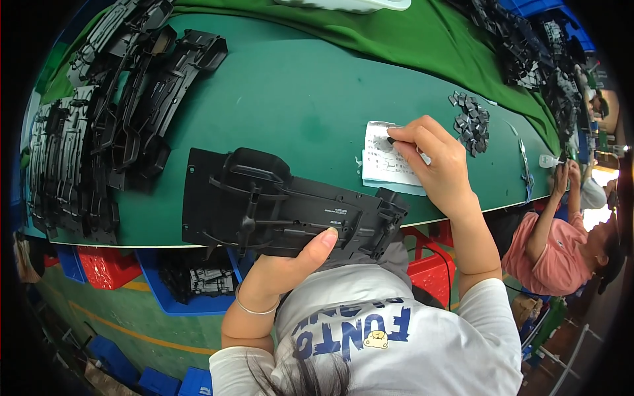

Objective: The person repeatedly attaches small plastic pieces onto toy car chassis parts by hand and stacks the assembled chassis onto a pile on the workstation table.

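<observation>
My left hand [290,267] grips a long black moulded plastic part [323,208] by its near edge, the thumb lying on top and the fingers hidden underneath. The part lies tilted over the table's front edge, its wider end with a raised hoop to the left. To its right, my right hand [436,158] pinches a small black piece [391,140] between thumb and fingertips. That hand is over a white printed sheet [386,162] on the table. Farther right lies a pile of small black pieces [472,124].
Many similar black plastic parts [66,152] are stacked along the table's left side. Scissors [526,171] lie near the right edge. A green cloth [422,39] covers the back of the green table [284,86]. A blue bin [188,290] stands below. A co-worker [555,247] sits at the right.
</observation>
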A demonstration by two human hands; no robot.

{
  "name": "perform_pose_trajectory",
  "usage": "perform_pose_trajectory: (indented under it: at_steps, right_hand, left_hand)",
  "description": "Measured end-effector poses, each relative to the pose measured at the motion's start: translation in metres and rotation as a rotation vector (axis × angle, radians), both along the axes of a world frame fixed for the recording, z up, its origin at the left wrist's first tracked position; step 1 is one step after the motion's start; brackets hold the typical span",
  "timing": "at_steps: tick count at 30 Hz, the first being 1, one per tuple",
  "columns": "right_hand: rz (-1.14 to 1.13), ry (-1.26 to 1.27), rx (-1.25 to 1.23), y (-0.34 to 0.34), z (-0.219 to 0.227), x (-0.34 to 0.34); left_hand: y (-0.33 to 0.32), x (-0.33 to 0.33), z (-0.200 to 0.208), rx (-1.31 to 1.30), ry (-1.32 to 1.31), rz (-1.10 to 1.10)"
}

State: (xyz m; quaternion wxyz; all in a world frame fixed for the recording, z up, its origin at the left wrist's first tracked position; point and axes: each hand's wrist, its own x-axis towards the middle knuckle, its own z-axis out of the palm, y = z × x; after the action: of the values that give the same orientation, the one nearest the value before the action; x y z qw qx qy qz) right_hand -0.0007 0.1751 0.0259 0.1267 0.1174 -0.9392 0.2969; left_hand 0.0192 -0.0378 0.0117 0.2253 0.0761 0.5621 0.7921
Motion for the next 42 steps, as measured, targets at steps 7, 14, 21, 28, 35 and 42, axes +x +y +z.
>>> perform_pose_trajectory:
  at_steps: [7, 14, 21, 28, 35, 42]
  right_hand:
    - [-0.031, 0.03, 0.012, 0.001, 0.001, 0.002]
    - [-0.177, -0.196, -0.93, -0.005, 0.012, 0.023]
    - [-0.145, -0.202, -1.158, -0.035, 0.014, 0.045]
    - [-0.163, -0.03, -0.847, -0.056, 0.003, 0.057]
    - [-0.177, 0.046, -0.734, -0.058, 0.0, 0.062]
    - [-0.246, 0.154, -0.708, -0.053, -0.002, 0.073]
  left_hand:
    - [0.0, -0.001, 0.0, -0.02, 0.027, -0.02]
    - [0.004, 0.0, -0.001, -0.042, 0.128, -0.043]
    - [0.01, 0.005, -0.003, -0.097, 0.252, 0.015]
    - [0.011, 0.007, -0.006, -0.139, 0.239, -0.025]
    - [0.011, 0.009, -0.002, -0.133, 0.249, 0.033]
    - [0.011, 0.009, -0.002, -0.152, 0.271, 0.044]
